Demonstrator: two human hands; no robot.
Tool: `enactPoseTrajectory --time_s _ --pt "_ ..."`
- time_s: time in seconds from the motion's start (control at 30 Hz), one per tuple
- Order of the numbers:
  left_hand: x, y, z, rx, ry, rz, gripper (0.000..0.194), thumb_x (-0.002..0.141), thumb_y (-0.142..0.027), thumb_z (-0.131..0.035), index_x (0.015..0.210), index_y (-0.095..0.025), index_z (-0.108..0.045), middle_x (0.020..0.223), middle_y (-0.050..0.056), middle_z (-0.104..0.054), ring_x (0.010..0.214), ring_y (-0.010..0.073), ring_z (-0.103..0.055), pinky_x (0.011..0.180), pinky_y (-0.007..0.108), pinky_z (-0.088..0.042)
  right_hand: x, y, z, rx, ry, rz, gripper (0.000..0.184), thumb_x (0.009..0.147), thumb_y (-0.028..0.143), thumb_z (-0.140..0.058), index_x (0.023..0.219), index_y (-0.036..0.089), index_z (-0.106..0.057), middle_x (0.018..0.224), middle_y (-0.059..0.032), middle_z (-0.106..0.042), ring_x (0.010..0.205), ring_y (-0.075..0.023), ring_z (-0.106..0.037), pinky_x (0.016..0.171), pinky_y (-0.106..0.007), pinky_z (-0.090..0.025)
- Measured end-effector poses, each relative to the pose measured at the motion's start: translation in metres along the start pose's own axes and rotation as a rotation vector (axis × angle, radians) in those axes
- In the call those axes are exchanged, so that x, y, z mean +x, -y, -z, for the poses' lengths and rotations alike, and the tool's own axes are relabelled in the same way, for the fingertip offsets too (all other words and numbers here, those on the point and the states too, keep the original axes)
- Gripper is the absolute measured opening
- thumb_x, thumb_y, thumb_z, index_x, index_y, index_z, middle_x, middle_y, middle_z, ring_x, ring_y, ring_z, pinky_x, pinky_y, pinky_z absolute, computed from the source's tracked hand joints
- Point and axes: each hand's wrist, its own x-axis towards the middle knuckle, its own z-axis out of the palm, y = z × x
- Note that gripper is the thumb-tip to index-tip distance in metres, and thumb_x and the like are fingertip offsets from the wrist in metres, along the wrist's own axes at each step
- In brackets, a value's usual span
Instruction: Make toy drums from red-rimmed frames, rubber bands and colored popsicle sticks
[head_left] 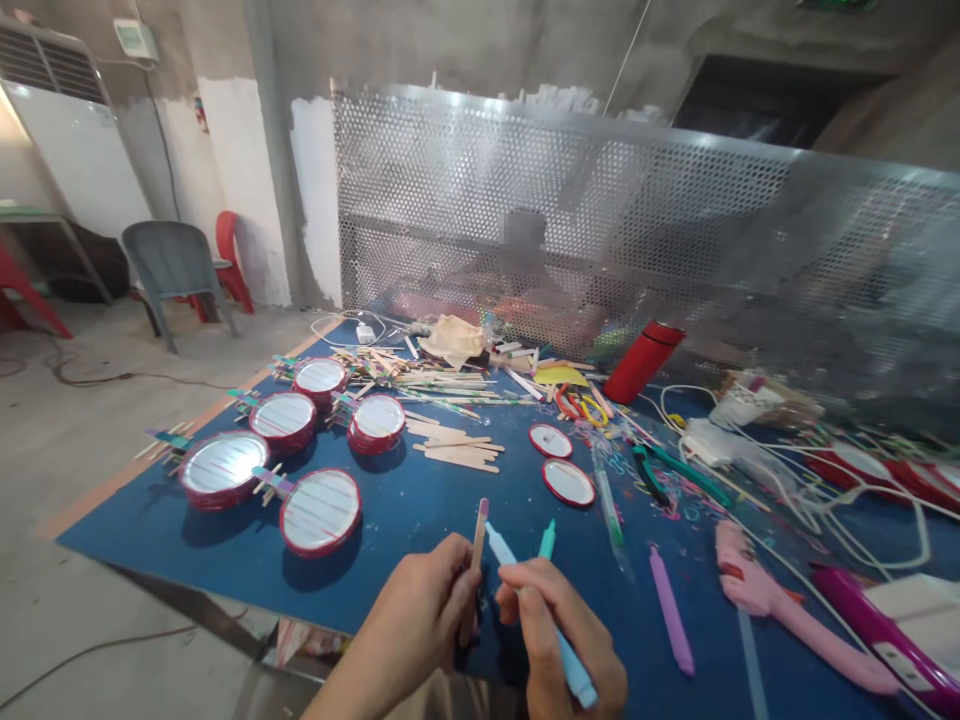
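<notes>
My left hand [420, 605] is closed around a wooden craft stick [478, 540], held upright with a purple-coloured top end. In my right hand [562, 625] is a light blue marker [504, 548], gripped like a pen, its tip close beside the stick's upper part. A teal marker [548, 540] lies just beyond my right fingers, and a purple marker [671, 610] rests to the right. On the left stand several small banjo-like pieces [321, 512] with round white faces, red rims and stick necks. Plain craft sticks [457, 448] lie in a loose pile ahead.
Two red-rimmed discs [568, 483] lie mid-table. Rightward are a pink glue gun [765, 590], pliers [651, 475], tangled white cables [862, 510] and a purple device [885, 630]. A red bottle [643, 362] stands near the perforated metal screen [480, 180]. Chairs [174, 265] stand far left.
</notes>
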Motion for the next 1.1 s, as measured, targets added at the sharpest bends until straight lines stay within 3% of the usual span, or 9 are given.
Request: enactPoseTrajectory --time_s 0.27,1.1 --pt "0.0017 -0.0028 0.0007 0.018 0.008 0.011 0.020 0.096 -0.030 -0.034 0.077 -0.024 -0.038 0.055 -0.005 -0.060 0.041 0.0108 -0.054 0.042 0.017 -0.036 0.0069 0.0069 -0.0036 0.127 0.039 -0.166 0.017 0.090 0.022 -0.054 0.085 0.024 -0.070 0.072 0.0010 -0.066 0.058 -0.0126 -0.060 0.057 -0.024 -0.048" --pt "0.0010 -0.0057 0.0016 0.024 -0.002 0.016 0.020 0.095 -0.028 -0.036 0.077 -0.024 -0.041 0.054 -0.005 -0.060 0.039 0.0100 -0.052 0.044 0.017 -0.037 0.0065 0.0073 -0.0014 0.128 0.067 -0.266 0.020 0.091 0.031 -0.054 0.082 0.023 -0.070 0.069 0.0004 -0.065 0.056 -0.0126 -0.058 0.054 -0.025 -0.045"
